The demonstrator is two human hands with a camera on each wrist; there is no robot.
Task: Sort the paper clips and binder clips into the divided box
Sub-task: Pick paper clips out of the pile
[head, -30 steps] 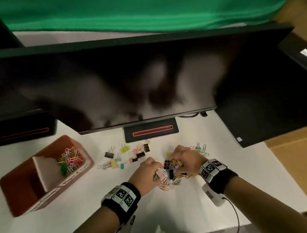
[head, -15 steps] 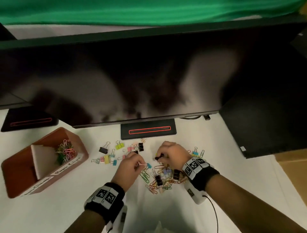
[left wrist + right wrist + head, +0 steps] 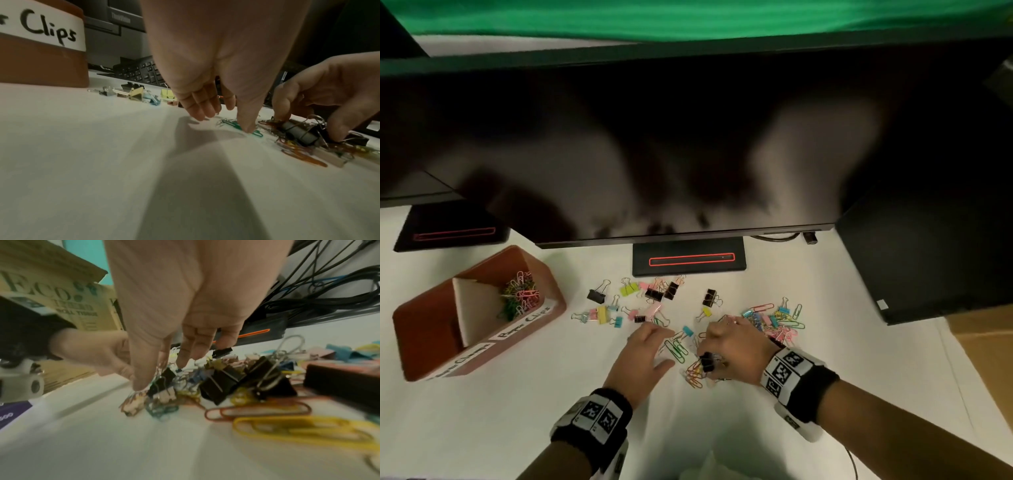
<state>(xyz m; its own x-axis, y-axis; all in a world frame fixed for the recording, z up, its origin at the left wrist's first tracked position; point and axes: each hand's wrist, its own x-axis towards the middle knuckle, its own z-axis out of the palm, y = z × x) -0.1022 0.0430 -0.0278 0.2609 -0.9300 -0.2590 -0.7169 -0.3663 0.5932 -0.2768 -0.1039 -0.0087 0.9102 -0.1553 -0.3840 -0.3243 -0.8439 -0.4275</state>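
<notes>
A brown divided box (image 3: 482, 358) stands at the left; its far compartment holds coloured paper clips (image 3: 518, 298), and the near one looks dark. Loose binder clips (image 3: 654, 294) lie behind my hands, and a mixed pile (image 3: 777, 322) sits to the right. My left hand (image 3: 667, 347) is spread open, its thumb (image 3: 247, 128) touching green paper clips (image 3: 256, 133). My right hand (image 3: 705, 353) curls down over the near pile. Its thumb (image 3: 141, 382) and a finger pinch a small black binder clip (image 3: 162, 383).
A large dark monitor overhangs the desk, with its stand base (image 3: 688, 257) just behind the clips. A black computer case (image 3: 928, 257) blocks the right side, with a cardboard box (image 3: 983, 342) beyond it. A keyboard (image 3: 139, 71) lies under the monitor.
My left hand has opened from a pinch and now lies spread over the green paper clips. My right hand has come down from the far side of the pile onto its near part.
</notes>
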